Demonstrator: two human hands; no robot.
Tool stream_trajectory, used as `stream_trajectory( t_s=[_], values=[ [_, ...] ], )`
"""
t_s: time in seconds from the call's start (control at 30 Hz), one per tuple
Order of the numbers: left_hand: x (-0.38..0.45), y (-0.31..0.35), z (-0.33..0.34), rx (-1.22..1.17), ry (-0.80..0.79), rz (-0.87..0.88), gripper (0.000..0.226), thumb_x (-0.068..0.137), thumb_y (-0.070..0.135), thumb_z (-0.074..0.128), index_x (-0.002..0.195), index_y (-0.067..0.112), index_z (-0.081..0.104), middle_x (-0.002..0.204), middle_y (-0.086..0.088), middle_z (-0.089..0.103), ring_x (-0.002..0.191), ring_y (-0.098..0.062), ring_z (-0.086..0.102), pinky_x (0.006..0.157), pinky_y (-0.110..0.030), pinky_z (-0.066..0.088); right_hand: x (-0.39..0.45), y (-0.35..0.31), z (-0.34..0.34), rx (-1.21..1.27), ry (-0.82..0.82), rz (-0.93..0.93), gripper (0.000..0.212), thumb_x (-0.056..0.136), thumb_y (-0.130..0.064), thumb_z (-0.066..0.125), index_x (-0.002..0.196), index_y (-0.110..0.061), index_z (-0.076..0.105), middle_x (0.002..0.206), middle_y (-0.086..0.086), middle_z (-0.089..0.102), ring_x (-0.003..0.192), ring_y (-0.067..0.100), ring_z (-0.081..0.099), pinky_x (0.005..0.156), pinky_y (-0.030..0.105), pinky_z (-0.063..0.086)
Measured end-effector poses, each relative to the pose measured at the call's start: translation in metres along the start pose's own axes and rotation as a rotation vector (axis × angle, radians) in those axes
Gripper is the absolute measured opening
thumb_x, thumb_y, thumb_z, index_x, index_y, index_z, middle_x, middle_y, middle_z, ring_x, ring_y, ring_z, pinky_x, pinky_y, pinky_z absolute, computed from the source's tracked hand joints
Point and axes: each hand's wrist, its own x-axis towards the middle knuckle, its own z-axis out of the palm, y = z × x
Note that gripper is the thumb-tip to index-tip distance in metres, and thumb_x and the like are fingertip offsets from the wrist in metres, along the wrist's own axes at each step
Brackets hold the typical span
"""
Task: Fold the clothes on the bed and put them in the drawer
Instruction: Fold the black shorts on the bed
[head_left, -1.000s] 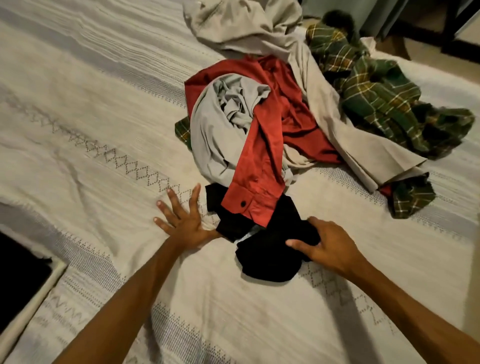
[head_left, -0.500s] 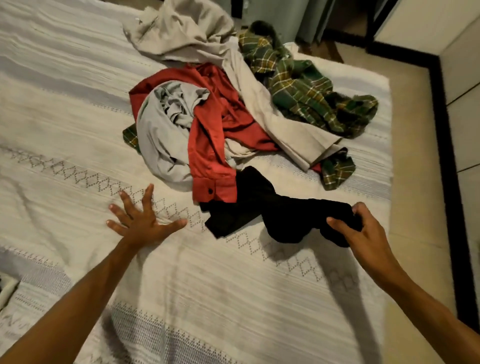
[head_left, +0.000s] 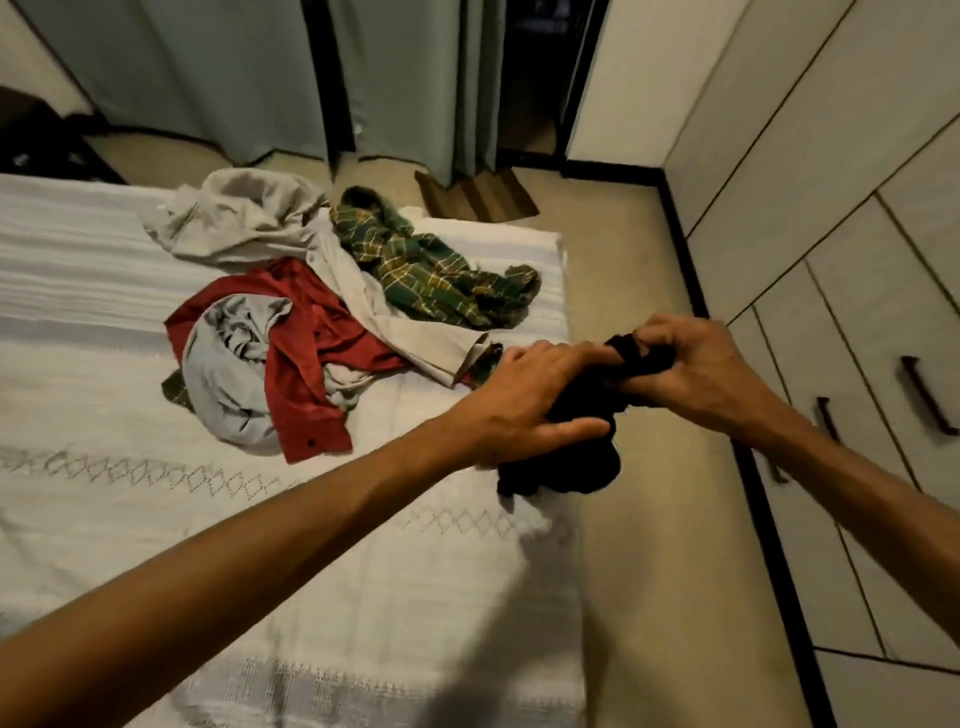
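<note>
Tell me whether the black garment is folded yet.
Not folded. The black garment hangs bunched between left hand and right hand, both gripping it.

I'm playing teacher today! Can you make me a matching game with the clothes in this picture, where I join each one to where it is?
Things:
1. black garment
2. green plaid shirt
3. red shirt
4. grey garment

Places:
A. lying partly over the grey one
B. held up in both hands, the left hand and the right hand
C. bunched up, partly under the red one
D. on the bed nearest the curtain

Pairs: 1-B, 2-D, 3-A, 4-C
</note>
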Motion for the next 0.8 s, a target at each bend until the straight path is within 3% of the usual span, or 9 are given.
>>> stream_trajectory(
  t_s=[0.13, 0.27, 0.3, 0.37, 0.47, 0.53, 0.6, 0.7, 0.8],
  values=[
    [0.081, 0.096, -0.009, -0.108, -0.070, -0.123, 0.053, 0.099, 0.026, 0.069, 0.145, 0.023, 0.042, 0.125, -0.010, 0.069, 0.112, -0.027, 0.067, 0.093, -0.042, 0.056, -0.024, -0.001, -0.117, 0.026, 0.090, 0.023, 0.019, 0.077, -0.024, 0.091, 0.085, -0.013, 0.077, 0.089, 0.003, 0.065, 0.082, 0.019, 0.067, 0.067, 0.029, 0.055],
    [0.128, 0.142, -0.016, -0.006, -0.407, -0.202, 0.025, 0.101, 0.033, 0.069, 0.118, 0.016, 0.062, 0.116, -0.007, 0.065, 0.106, -0.026, 0.064, 0.093, -0.041, 0.053, -0.044, -0.001, -0.221, 0.081, 0.141, 0.037, 0.022, 0.076, -0.028, 0.093, 0.074, -0.026, 0.071, 0.090, 0.000, 0.065, 0.080, 0.013, 0.068, 0.062, 0.023, 0.055],
    [0.142, 0.159, -0.016, 0.070, -0.498, -0.210, 0.027, 0.101, 0.037, 0.068, 0.113, 0.013, 0.065, 0.117, -0.008, 0.062, 0.107, -0.028, 0.062, 0.095, -0.045, 0.051, -0.053, 0.003, -0.255, 0.096, 0.163, 0.031, 0.023, 0.075, -0.030, 0.093, 0.072, -0.027, 0.070, 0.092, 0.000, 0.066, 0.081, 0.013, 0.069, 0.060, 0.022, 0.056],
    [0.161, 0.181, -0.025, 0.210, -0.602, -0.193, 0.045, 0.101, 0.046, 0.063, 0.122, 0.007, 0.071, 0.128, -0.010, 0.058, 0.113, -0.030, 0.059, 0.099, -0.050, 0.050, -0.067, 0.010, -0.317, 0.109, 0.152, 0.010, 0.021, 0.075, -0.038, 0.092, 0.078, -0.027, 0.075, 0.100, -0.003, 0.069, 0.088, 0.013, 0.071, 0.063, 0.023, 0.060],
    [0.189, 0.209, -0.056, 0.575, -0.613, 0.039, 0.045, 0.102, 0.057, 0.053, 0.132, 0.030, 0.071, 0.147, 0.000, 0.051, 0.131, -0.022, 0.048, 0.108, -0.045, 0.044, -0.104, 0.028, -0.404, -0.110, 0.106, -0.060, 0.031, 0.069, -0.060, 0.088, 0.091, -0.043, 0.074, 0.111, -0.019, 0.066, 0.103, -0.001, 0.065, 0.082, 0.026, 0.058],
    [0.203, 0.225, -0.085, 0.654, -0.463, 0.168, 0.042, 0.102, 0.057, 0.050, 0.131, 0.034, 0.070, 0.148, 0.003, 0.049, 0.131, -0.019, 0.045, 0.106, -0.043, 0.043, -0.132, 0.044, -0.439, -0.363, 0.068, -0.104, 0.049, 0.069, -0.075, 0.079, 0.097, -0.034, 0.077, 0.109, -0.030, 0.060, 0.102, -0.007, 0.058, 0.080, 0.021, 0.048],
    [0.213, 0.249, -0.106, 0.663, -0.352, 0.301, 0.043, 0.104, 0.057, 0.044, 0.127, 0.031, 0.069, 0.145, 0.002, 0.050, 0.127, -0.018, 0.045, 0.102, -0.044, 0.045, -0.162, 0.063, -0.459, -0.644, -0.044, -0.211, 0.060, 0.081, -0.083, 0.062, 0.091, -0.027, 0.079, 0.104, -0.021, 0.061, 0.094, 0.003, 0.058, 0.072, 0.028, 0.046],
    [0.213, 0.288, -0.104, 0.790, -0.249, 0.577, 0.037, 0.109, 0.049, 0.046, 0.134, 0.028, 0.064, 0.144, 0.000, 0.049, 0.124, -0.021, 0.048, 0.104, -0.042, 0.042, -0.204, 0.098, -0.470, -1.006, -0.165, -0.406, 0.056, 0.089, -0.072, 0.044, 0.082, -0.026, 0.075, 0.089, -0.002, 0.064, 0.083, 0.023, 0.065, 0.067, 0.037, 0.045],
    [0.183, 0.323, -0.079, 0.821, -0.272, 0.864, 0.047, 0.105, 0.029, 0.055, 0.150, 0.019, 0.050, 0.131, -0.004, 0.053, 0.106, -0.022, 0.053, 0.093, -0.036, 0.043, -0.240, 0.120, -0.472, -1.137, -0.200, -0.292, 0.052, 0.092, -0.062, 0.036, 0.088, -0.024, 0.071, 0.079, 0.000, 0.064, 0.078, 0.027, 0.064, 0.072, 0.041, 0.043]
  ],
)
